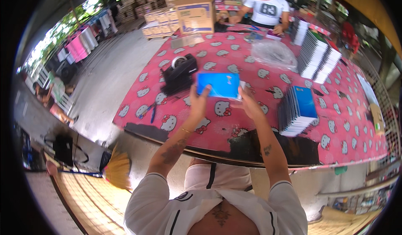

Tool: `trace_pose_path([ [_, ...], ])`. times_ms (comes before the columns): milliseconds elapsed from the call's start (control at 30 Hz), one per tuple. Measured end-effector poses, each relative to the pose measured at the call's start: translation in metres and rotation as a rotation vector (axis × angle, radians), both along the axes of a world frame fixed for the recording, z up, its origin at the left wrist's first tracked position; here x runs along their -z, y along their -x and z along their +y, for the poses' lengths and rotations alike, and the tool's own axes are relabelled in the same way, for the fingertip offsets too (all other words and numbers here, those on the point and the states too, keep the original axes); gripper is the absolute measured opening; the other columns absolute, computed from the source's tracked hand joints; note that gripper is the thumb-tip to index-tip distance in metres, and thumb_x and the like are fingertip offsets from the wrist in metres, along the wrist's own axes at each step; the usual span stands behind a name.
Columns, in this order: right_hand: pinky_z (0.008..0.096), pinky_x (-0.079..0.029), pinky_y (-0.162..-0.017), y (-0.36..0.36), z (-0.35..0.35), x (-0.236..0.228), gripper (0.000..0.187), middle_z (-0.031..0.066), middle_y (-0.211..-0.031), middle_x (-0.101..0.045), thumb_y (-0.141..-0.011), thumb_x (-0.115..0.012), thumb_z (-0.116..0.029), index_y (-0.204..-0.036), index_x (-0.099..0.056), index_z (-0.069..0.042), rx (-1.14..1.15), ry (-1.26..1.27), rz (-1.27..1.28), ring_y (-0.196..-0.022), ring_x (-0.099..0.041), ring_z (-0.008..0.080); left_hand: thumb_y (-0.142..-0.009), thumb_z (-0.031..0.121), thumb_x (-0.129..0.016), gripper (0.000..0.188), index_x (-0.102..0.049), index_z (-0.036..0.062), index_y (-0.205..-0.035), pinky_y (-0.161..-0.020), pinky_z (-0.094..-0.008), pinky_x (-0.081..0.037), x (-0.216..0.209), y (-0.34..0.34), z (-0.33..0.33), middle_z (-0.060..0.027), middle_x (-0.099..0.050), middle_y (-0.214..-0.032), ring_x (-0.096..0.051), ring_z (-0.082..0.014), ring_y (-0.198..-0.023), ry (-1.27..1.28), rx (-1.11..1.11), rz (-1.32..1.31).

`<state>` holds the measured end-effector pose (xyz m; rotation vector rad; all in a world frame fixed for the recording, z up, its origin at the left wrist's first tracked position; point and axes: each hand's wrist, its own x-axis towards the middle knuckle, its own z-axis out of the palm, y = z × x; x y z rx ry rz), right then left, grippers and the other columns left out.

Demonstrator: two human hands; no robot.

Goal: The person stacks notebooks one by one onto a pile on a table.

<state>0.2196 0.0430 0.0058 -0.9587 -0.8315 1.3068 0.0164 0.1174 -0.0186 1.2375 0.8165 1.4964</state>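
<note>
Between my two hands, above the pink patterned table cover [190,136], I hold a blue-covered notebook [224,85]. My left hand [199,99] grips its left end, with the thumb lying on the cover. At its right end my right hand [250,104] is closed on the edge, where a bit of white shows. A black tape dispenser [181,74] with a clear roll stands just beyond my left hand. To the right of my right hand sits a stack of spiral notebooks [298,111], a blue cover on top.
Pliers [153,113] with blue handles lie near the left table edge. Clear plastic wrap [274,54] and tall notebook stacks [313,55] occupy the far right. Across the table stands another person [268,9]. A large cardboard box [195,15] is at the back; a broom [117,170] stands lower left.
</note>
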Motion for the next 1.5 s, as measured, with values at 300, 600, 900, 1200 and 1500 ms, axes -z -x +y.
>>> trace_pose_path([
  [300,0.0412,-0.044,-0.105,-0.023,-0.049,0.049,0.092,0.0130,-0.135,-0.050,-0.071,-0.089,-0.012,-0.142,-0.031,-0.002,-0.040,-0.318,-0.512,-0.124,-0.052,0.0266,-0.076,0.004,-0.079,0.094,-0.027,0.0051,-0.155,-0.110,-0.0374,-0.037,0.013,0.030,-0.034,-0.0106,-0.051,-0.140,-0.046,-0.0221,-0.131,0.106,0.736,0.163],
  [600,0.0395,-0.035,-0.111,-0.016,-0.067,0.081,0.126,0.0209,-0.145,-0.042,-0.073,-0.090,-0.026,-0.157,-0.001,0.003,-0.029,-0.285,-0.686,-0.132,-0.044,0.0287,-0.075,-0.005,-0.072,0.105,-0.012,0.0106,-0.160,-0.113,-0.0349,-0.034,0.063,0.023,-0.055,-0.0129,-0.037,-0.152,-0.037,-0.0245,-0.140,-0.142,0.581,0.241],
  [900,0.0381,-0.036,-0.109,-0.003,-0.073,0.069,0.093,0.0185,-0.139,-0.046,-0.087,-0.078,-0.020,-0.154,-0.015,0.000,-0.028,-0.281,-0.552,-0.132,-0.042,0.0249,-0.076,-0.008,-0.065,0.097,-0.015,0.0063,-0.159,-0.113,-0.0347,-0.034,0.065,0.010,-0.072,-0.0125,-0.042,-0.147,-0.040,-0.0245,-0.137,-0.132,0.456,0.337],
  [1200,0.0351,-0.050,-0.091,-0.026,-0.016,0.030,0.064,0.0091,-0.117,-0.065,-0.085,-0.078,-0.043,-0.131,-0.056,-0.003,-0.108,0.183,-0.317,-0.105,-0.063,0.0195,-0.084,0.009,-0.073,0.079,-0.031,-0.0051,-0.150,-0.099,-0.0386,-0.048,-0.008,0.003,-0.011,-0.0225,-0.059,-0.130,-0.057,-0.0310,-0.123,0.097,0.249,0.873],
  [1500,0.0434,-0.051,-0.093,-0.019,0.004,0.033,0.079,0.0153,-0.124,-0.064,-0.082,-0.077,-0.052,-0.137,-0.052,-0.001,0.292,0.222,-0.329,-0.115,-0.062,0.0274,-0.088,0.017,-0.069,0.024,-0.069,0.0040,-0.107,-0.080,-0.0416,-0.056,0.009,0.002,-0.027,-0.0126,-0.068,-0.107,-0.068,-0.0307,-0.097,-1.032,0.045,1.076],
])
